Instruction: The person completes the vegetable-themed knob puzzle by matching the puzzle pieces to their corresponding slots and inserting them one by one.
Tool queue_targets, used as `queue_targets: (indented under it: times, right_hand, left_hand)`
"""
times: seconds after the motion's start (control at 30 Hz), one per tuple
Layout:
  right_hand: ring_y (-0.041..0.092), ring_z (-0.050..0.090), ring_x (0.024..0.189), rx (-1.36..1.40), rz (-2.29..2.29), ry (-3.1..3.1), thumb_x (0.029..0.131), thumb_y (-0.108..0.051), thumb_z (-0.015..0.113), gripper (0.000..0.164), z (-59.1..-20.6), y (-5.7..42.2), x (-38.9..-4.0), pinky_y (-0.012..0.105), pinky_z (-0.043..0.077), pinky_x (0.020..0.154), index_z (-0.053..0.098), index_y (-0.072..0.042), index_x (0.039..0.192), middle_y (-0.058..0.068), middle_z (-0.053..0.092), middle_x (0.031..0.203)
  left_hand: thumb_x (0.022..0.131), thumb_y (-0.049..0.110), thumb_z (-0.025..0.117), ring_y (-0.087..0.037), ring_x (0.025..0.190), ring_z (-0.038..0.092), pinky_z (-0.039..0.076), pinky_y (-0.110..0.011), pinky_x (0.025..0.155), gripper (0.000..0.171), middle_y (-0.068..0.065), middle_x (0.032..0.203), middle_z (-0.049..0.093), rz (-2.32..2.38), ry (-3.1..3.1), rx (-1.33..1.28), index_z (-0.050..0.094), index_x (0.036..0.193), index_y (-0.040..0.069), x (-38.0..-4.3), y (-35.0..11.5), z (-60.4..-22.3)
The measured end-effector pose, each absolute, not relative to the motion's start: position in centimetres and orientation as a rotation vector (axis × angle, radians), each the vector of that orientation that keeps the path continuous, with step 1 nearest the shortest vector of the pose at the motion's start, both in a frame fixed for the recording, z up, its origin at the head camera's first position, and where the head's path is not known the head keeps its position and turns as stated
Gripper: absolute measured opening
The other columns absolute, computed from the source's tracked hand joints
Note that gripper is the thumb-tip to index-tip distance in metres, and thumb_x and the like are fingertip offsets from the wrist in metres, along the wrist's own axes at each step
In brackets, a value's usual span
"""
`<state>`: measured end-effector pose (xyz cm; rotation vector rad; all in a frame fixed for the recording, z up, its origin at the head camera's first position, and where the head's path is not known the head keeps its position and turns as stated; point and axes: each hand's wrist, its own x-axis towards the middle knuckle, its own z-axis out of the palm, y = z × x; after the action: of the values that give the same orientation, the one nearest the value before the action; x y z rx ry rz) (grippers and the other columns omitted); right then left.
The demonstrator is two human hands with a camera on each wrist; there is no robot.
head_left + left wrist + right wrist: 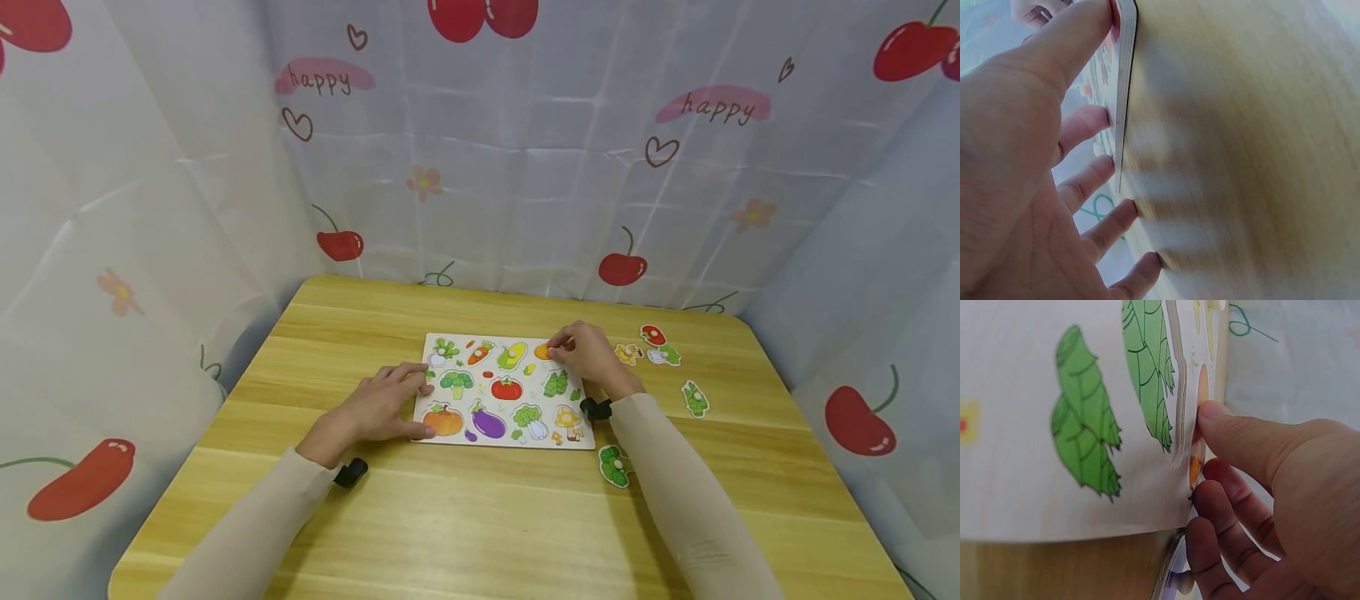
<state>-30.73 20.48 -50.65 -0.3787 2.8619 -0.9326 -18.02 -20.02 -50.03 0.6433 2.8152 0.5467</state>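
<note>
A white vegetable puzzle board (465, 443) lies on the table in the head view. My right hand (588, 358) is over its upper right corner and pinches an orange puzzle piece (542, 352), whose kind is mostly hidden. The right wrist view shows the thumb (1216, 412) on the orange surface and the other fingers bent near the board's edge. My left hand (378, 404) rests at the board's left edge with its fingers spread. Its thumb lies by the pumpkin picture (444, 421). Carrot (478, 355) and corn (512, 356) with pale knobs lie along the top row.
Right of the board lie loose pieces: a tomato (653, 335), a mushroom (628, 355), a leafy white-stemmed vegetable (664, 356) and a green one (695, 400). A broccoli piece (613, 465) lies beside my right forearm. Printed curtains (525, 200) surround the wooden table (465, 525).
</note>
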Motion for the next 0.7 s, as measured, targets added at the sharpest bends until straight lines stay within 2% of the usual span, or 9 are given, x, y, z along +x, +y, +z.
queue_targets:
  times: [0.27,0.7]
  right_hand:
    - [0.035,0.067,0.119,-0.365,-0.923,2.866,0.113,-0.020,0.080,0.017,-50.4,20.5,-30.4,0.051,0.060,0.106,0.088,-0.008,0.124,0.017,0.074,0.131]
    - [0.040,0.076,0.113,-0.497,-0.893,2.969,0.111,-0.014,0.081,0.017,-49.7,23.4,-29.5,0.057,0.066,0.102,0.088,-0.004,0.122,0.024,0.079,0.132]
  left_hand:
    - [0.100,0.060,0.089,-0.050,0.165,0.045,0.045,-0.080,0.124,0.068,-0.010,0.188,0.040,0.553,2.813,0.639,0.071,0.150,0.017,-18.0,-20.0,-50.1]
    - [0.101,0.060,0.089,-0.052,0.165,0.045,0.045,-0.080,0.124,0.069,-0.012,0.188,0.040,0.545,2.816,0.641,0.070,0.151,0.016,-17.9,-20.0,-49.8]
